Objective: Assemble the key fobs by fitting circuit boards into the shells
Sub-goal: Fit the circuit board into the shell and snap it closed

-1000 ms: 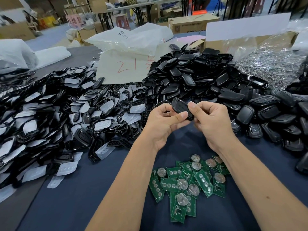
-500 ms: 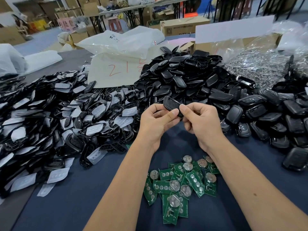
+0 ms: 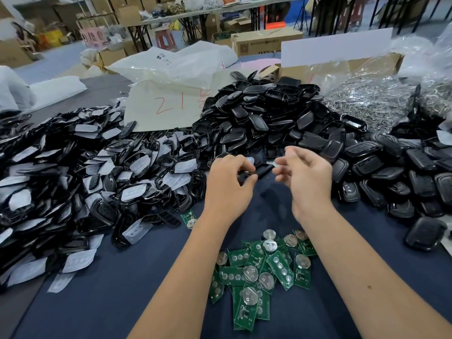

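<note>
Head view: your left hand (image 3: 228, 178) pinches a black shell (image 3: 263, 168) at 12 o'clock; right hand (image 3: 305, 172) loose, holding nothing. Circuit boards (image 3: 259, 272) heaped on the bench (image 3: 122, 289) at 6. They look light, stiff, fragile; grip by the edges.

A dark blue cloth (image 3: 127, 285) covers the near worktable. Beyond its far edge lies a pale grey-blue floor (image 3: 61, 62), blurred with distance. A long trestle table (image 3: 195, 13) on black folding legs spans the far middle, its top cluttered with small goods too blurred to name. Pink plastic stools (image 3: 91, 36) stand at far left, a red stool (image 3: 165, 40) under the trestle table. Brown cardboard boxes (image 3: 266, 42) sit on the floor and stacked on shelving (image 3: 97, 11) along the far left. Black metal stands (image 3: 391, 11) rise at far right. The light is even and soft.
</note>
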Demonstrator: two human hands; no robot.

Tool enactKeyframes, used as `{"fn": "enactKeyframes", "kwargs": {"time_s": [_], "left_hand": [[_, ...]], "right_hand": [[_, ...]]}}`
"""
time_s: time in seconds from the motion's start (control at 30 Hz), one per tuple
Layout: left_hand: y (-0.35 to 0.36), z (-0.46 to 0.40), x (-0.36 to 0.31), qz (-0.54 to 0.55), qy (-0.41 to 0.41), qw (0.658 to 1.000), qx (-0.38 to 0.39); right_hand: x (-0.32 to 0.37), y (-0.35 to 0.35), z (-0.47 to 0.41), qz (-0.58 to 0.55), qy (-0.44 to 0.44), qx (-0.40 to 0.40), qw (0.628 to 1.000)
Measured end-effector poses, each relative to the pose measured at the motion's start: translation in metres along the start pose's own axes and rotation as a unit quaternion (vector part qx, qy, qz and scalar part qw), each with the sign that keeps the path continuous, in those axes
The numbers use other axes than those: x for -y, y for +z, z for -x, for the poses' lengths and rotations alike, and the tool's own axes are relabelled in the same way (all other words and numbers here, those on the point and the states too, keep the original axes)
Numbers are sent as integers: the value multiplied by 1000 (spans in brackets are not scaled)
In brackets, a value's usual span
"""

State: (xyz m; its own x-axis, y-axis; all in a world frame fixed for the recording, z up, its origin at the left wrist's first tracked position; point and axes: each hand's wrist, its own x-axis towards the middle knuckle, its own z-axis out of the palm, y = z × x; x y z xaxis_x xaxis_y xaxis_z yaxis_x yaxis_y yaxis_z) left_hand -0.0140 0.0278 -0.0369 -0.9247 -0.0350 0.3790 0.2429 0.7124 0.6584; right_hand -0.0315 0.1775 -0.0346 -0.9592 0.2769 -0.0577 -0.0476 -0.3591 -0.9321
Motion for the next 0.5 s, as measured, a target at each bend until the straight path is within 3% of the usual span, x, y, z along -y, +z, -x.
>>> {"fn": "enactKeyframes", "kwargs": {"time_s": [0.1,0.23,0.33,0.4,0.5], "left_hand": [[-2,0,7,-98,35,994,13],[-6,3,13,-123,13,992,31],[-7,5,11,-137,6,991,8],[-10,5,10,-145,-10,989,-10],[-14,3,13,-145,-42,988,-24]], "right_hand": [[-9,-2,-1,254,-108,31,961],[-16,0,-1,526,-268,126,797],[-17,5,-1,638,-239,163,713],[-18,7,1,645,-231,158,711],[-13,5,4,589,-239,123,762]]}}
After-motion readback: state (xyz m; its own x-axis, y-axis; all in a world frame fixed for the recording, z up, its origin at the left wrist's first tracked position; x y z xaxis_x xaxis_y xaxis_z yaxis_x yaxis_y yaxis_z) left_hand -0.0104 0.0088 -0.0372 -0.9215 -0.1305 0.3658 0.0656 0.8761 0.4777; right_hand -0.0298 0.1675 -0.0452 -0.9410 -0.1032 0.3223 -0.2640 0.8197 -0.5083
